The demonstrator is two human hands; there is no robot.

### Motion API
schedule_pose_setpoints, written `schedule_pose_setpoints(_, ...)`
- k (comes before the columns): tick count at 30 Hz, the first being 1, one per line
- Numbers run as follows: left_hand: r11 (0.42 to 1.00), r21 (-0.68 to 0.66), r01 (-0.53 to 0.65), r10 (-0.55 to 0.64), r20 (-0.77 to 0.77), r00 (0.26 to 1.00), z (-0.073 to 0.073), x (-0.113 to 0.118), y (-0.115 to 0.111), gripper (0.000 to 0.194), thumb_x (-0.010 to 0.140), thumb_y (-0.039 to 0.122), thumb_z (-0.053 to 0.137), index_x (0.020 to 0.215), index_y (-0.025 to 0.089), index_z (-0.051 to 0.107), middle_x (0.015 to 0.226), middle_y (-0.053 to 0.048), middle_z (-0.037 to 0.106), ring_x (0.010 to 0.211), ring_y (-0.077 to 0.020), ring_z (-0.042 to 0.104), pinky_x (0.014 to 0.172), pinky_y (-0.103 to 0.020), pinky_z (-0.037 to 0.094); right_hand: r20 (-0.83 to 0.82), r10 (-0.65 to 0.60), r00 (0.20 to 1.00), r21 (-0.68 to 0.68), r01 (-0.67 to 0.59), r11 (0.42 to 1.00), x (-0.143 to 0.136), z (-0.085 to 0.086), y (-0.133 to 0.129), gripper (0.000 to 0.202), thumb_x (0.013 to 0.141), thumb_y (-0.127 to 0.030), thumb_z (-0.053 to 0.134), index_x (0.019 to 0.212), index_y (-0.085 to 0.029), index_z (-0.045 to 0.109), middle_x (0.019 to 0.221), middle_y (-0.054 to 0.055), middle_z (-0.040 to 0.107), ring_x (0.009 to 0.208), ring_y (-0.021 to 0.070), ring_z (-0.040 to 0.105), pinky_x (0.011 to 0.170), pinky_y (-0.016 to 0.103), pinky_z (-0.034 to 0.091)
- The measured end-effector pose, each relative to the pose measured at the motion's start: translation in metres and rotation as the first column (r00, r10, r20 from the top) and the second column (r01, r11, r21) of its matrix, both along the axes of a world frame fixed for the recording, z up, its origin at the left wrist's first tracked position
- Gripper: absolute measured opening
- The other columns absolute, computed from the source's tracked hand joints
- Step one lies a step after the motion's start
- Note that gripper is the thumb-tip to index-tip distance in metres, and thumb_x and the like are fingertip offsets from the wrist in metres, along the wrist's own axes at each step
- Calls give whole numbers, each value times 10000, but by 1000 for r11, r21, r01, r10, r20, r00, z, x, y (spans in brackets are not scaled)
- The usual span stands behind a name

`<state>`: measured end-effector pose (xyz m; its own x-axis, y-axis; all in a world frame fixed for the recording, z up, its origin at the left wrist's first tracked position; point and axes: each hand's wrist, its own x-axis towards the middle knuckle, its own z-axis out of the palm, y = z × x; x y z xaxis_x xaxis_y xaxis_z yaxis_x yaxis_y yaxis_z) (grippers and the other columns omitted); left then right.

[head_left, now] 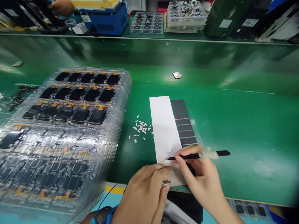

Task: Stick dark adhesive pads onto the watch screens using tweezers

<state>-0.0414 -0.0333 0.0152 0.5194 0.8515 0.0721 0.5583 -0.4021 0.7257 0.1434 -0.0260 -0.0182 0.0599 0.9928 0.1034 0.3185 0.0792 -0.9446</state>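
Note:
My right hand (203, 177) pinches black tweezers (190, 156) with a pale wrapping near the rear end. Their tip touches or hovers just over the lower part of a white paper strip (163, 124). My left hand (149, 189) is closed at the strip's lower end, with a small metallic part (166, 183) between thumb and fingers. Dark rectangular pieces on a clear sheet (185, 124) lie along the strip's right side, partly behind my right hand. Small white bits (142, 127) are scattered left of the strip.
Stacked clear trays (116, 124) of black screens with orange flex parts fill the left side. A small metallic piece (177, 75) lies farther back. On the rear shelf (149, 38) are boxes, a blue device (107, 23) and another person's hand (62, 7).

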Motion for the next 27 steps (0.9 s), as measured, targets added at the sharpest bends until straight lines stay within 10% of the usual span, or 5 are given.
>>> schedule_pose_setpoints(9, 922, 302, 241, -148, -302, 942, -7, 4, -5, 266, 925, 39, 386, 1018, 111, 625, 1273, -133, 682, 1164, -254, 656, 995, -324, 546, -93, -46, 995, -51, 41, 998, -8, 1, 0, 78, 918, -187, 593, 969, -234, 557, 899, 2, 606, 714, 119, 710, 634, 211, 614)
schedule_pose_setpoints(21, 860, 479, 177, -27, -303, 952, -7, 10, -5, 342, 969, 56, 318, 913, 139, 644, 1139, -88, 750, 1034, -192, 714, 955, -270, 555, -46, -19, 999, -15, 19, 1000, -7, 0, 2, 75, 919, -175, 596, 966, -233, 588, 927, 3, 591, 762, 106, 705, 663, 192, 605)
schedule_pose_setpoints(27, 937, 320, 139, -65, -231, 971, 2, 10, 1, 271, 963, 84, 351, 952, 149, 613, 1138, -96, 737, 995, -231, 707, 824, -325, 566, -334, -122, 935, -53, 111, 992, -7, 8, 5, 81, 910, -181, 629, 923, -239, 573, 834, -25, 633, 653, 103, 717, 621, 190, 610)
